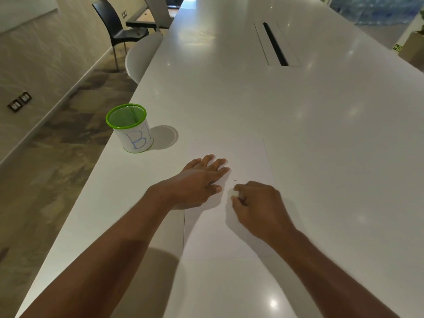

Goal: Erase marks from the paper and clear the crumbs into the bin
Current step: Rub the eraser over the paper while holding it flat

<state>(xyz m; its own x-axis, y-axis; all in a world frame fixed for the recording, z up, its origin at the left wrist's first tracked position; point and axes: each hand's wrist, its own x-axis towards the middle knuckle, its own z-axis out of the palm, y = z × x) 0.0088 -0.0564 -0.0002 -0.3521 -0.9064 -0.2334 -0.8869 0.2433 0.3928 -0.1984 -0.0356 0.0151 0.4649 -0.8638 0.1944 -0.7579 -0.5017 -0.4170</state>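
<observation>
A white sheet of paper [247, 157] lies flat on the long white table [321, 134]. My left hand [197, 180] presses flat on the sheet's left part, fingers spread. My right hand [257, 205] pinches a small white eraser [234, 193] against the paper, just right of my left thumb. A tiny dark mark [234, 180] shows on the paper just above the eraser. The bin [129, 128], a small green-rimmed mesh cup wrapped in white paper with blue letters, stands upright near the table's left edge, to the upper left of my left hand.
The table's left edge runs diagonally close to the bin. A cable slot [275, 44] is set in the table farther back. A white chair [140, 56] and a black chair [117, 26] stand on the left beyond the edge.
</observation>
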